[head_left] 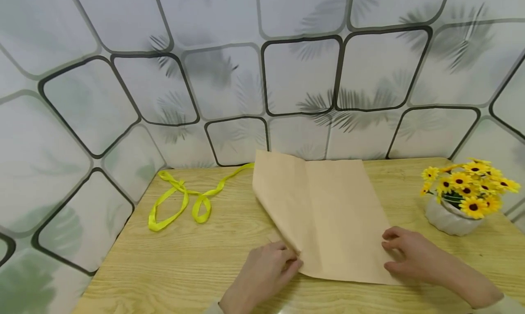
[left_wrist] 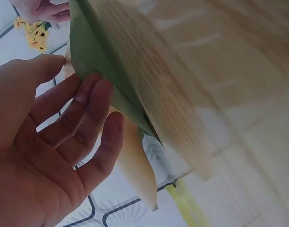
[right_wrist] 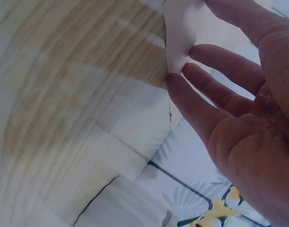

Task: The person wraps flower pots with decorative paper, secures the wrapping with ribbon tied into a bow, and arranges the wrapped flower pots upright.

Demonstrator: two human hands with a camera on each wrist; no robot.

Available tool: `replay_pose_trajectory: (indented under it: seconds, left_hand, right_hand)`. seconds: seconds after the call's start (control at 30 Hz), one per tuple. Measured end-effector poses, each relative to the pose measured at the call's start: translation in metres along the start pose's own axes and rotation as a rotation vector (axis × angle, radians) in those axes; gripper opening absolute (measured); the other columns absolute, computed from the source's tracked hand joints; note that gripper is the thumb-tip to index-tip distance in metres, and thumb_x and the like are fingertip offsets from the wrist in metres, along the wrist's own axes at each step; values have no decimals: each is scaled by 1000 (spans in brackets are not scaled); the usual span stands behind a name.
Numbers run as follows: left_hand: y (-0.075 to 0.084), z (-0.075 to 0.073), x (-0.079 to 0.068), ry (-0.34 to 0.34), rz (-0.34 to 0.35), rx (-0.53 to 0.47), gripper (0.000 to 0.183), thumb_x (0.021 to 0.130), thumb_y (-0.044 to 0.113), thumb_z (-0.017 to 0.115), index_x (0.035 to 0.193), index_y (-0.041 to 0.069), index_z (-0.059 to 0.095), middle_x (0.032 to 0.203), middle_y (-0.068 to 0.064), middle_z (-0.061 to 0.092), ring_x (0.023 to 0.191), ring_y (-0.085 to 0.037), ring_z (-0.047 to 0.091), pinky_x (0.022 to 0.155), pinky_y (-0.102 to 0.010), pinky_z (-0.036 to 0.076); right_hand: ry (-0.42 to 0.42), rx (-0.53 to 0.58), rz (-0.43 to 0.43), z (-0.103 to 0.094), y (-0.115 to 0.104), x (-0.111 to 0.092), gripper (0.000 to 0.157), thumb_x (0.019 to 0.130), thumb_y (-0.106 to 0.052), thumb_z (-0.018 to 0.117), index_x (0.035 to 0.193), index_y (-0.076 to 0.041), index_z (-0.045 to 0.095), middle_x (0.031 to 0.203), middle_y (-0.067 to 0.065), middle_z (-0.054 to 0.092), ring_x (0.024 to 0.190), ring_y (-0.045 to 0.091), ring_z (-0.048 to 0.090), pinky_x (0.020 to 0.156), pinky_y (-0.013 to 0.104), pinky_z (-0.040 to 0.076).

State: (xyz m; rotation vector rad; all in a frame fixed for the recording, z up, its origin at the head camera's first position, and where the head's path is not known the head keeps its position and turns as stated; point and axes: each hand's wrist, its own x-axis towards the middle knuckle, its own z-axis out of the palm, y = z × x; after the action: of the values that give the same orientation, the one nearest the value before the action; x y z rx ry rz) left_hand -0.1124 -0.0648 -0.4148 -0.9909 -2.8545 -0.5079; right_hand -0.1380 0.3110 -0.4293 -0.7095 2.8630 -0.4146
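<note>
A large sheet of brown kraft paper point(head_left: 344, 223) lies on the wooden table, its left side folded over and lifted a little. My left hand point(head_left: 268, 270) pinches the paper's lower left edge between thumb and fingers. From close up in the left wrist view, a green face of the paper point(left_wrist: 92, 47) shows beside the fingers of the left hand point(left_wrist: 64, 127). At the lower right edge, the fingertips of my right hand point(head_left: 414, 257) touch the paper with the fingers loosely bent. The right wrist view has these fingertips against the paper's edge point(right_wrist: 180, 33).
A yellow ribbon point(head_left: 164, 223) lies in loops on the left of the table point(head_left: 164, 268), one end running to the paper. On the right stands a white pot point(head_left: 451, 218) of yellow artificial flowers point(head_left: 471, 182). Patterned cloth point(head_left: 303, 77) hangs behind the table.
</note>
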Motion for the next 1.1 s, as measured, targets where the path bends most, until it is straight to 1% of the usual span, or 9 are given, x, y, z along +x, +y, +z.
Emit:
replay_pose_trajectory:
  seconds: [0.1, 0.2, 0.37, 0.57, 0.67, 0.87, 0.97, 1.03, 1.1]
  left_hand:
    - [0, 0, -1, -3, 16, 7, 29, 104, 41, 60, 95, 22, 80, 89, 12, 71, 75, 5, 61, 60, -11, 46]
    - [1, 1, -1, 8, 39, 34, 27, 103, 39, 61, 95, 22, 80, 88, 13, 70, 75, 5, 60, 60, -12, 46]
    - [2, 0, -1, 11, 52, 65, 21, 101, 37, 66, 92, 24, 80, 84, 14, 67, 68, 5, 56, 57, -11, 42]
    - [4, 1, -1, -31, 60, 40, 17, 99, 31, 69, 90, 24, 81, 77, 15, 64, 61, 9, 46, 54, -7, 35]
    - [6, 2, -1, -65, 58, -3, 16, 99, 30, 69, 91, 23, 81, 77, 15, 65, 61, 10, 46, 55, -7, 36]
    - [-1, -7, 4, -146, 20, -200, 17, 100, 32, 67, 94, 24, 81, 80, 18, 65, 67, 11, 50, 61, -9, 43]
    - [-12, -15, 9, -130, -4, -280, 17, 100, 28, 67, 95, 19, 81, 81, 15, 67, 67, 8, 53, 61, -11, 46]
    - [-20, -18, 12, -94, -15, -281, 14, 100, 23, 69, 98, 15, 80, 85, 10, 69, 70, 5, 56, 63, -12, 49]
    - [-28, -19, 12, -66, -19, -246, 13, 98, 20, 71, 105, 11, 79, 94, 5, 69, 80, -2, 61, 70, -16, 52]
  right_hand:
    - [7, -2, -1, 0, 5, -3, 43, 80, -32, 86, 107, 0, 78, 116, 11, 66, 97, 30, 66, 80, 38, 57]
    - [-3, -7, 30, -1, 9, -5, 44, 80, -33, 86, 108, -1, 79, 117, 10, 65, 98, 29, 66, 80, 37, 57]
    - [8, -22, 62, -3, 14, -9, 42, 78, -32, 87, 105, -2, 79, 116, 10, 65, 97, 28, 66, 80, 36, 57]
    - [-6, -23, 87, -5, 18, -12, 40, 77, -28, 86, 104, 1, 78, 115, 12, 66, 97, 30, 66, 80, 37, 57]
    - [-29, -18, 101, -7, 20, -11, 41, 77, -25, 86, 105, 4, 77, 116, 15, 65, 98, 32, 67, 80, 39, 57]
    - [-40, -28, 103, -8, 20, -11, 42, 77, -22, 84, 107, 6, 76, 116, 18, 64, 99, 34, 67, 80, 42, 57]
    - [-41, -37, 105, -9, 21, -12, 40, 77, -19, 83, 106, 7, 75, 116, 21, 64, 98, 36, 67, 80, 45, 57]
    - [-48, -44, 109, -9, 21, -13, 40, 77, -18, 83, 107, 8, 75, 116, 22, 64, 98, 37, 67, 80, 46, 57]
    - [-55, -53, 115, -9, 21, -13, 40, 77, -17, 82, 107, 9, 74, 116, 23, 64, 99, 37, 67, 80, 47, 57]
